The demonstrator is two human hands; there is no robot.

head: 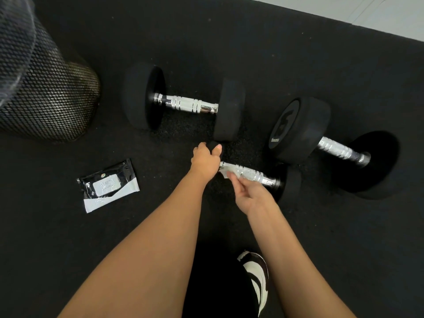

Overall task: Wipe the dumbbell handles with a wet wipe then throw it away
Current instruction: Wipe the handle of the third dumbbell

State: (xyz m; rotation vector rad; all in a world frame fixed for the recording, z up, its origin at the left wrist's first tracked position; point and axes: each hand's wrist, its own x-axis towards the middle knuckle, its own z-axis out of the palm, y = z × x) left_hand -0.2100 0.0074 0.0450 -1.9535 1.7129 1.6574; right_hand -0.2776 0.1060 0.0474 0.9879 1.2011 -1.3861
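Three black dumbbells with chrome handles lie on the dark floor mat. The small near dumbbell [259,176] lies in front of me. My left hand [206,159] grips its left weight head. My right hand [249,195] pinches a white wet wipe [226,173] against the left end of its handle. A larger dumbbell [185,103] lies farther back at the centre. Another large dumbbell [332,145] lies to the right.
A black and white wipes pack [109,185] lies flat on the mat at the left. A black mesh bin [39,88] stands at the far left. My shoe [257,276] shows at the bottom. Pale floor [378,14] begins beyond the mat's far right edge.
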